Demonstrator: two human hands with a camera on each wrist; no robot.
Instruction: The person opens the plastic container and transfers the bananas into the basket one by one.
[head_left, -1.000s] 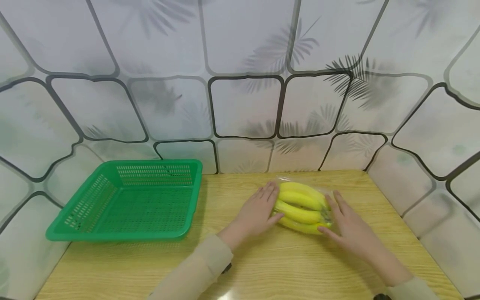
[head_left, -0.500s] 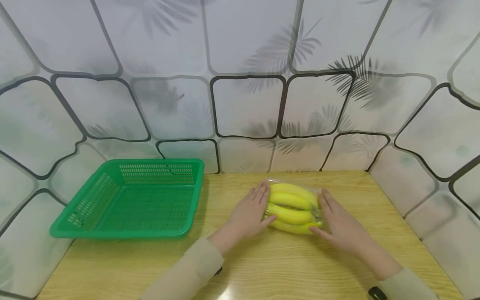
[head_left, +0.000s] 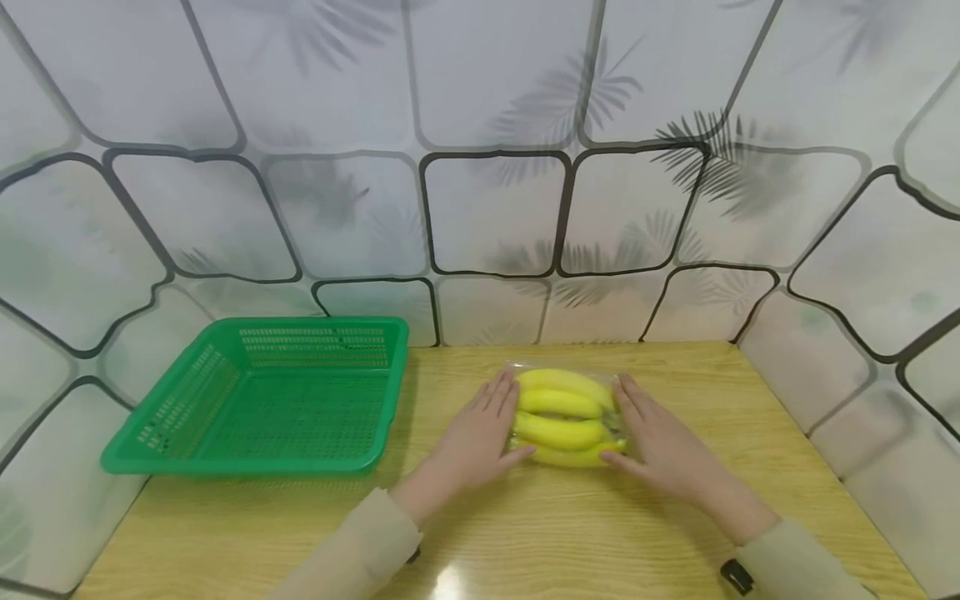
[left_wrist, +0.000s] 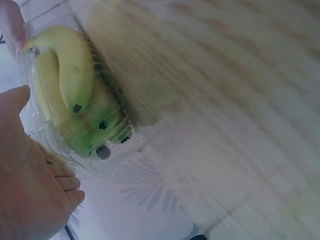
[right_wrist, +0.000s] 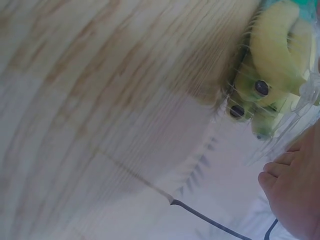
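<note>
Several yellow bananas [head_left: 561,432] lie on the wooden table in a clear plastic container [left_wrist: 42,125], right of the middle in the head view. My left hand [head_left: 468,442] rests against the container's left end, fingers stretched out and thumb at its near corner. At the opposite end my right hand [head_left: 667,446] touches it with straight fingers, its thumb by the near right corner. Both wrist views show the bananas' dark tips through the ribbed plastic. The left wrist view catches my left hand [left_wrist: 30,190] beside the container; the right wrist view has my right hand [right_wrist: 300,182] close to it.
A green plastic basket [head_left: 247,467] with slotted sides stands on the table's left, with nothing seen inside it. The wooden table [head_left: 570,542] meets patterned walls [head_left: 487,208] at the back and on both sides.
Both hands and the container of bananas between them have slid left along the table, toward the basket. The basket stays in its place.
</note>
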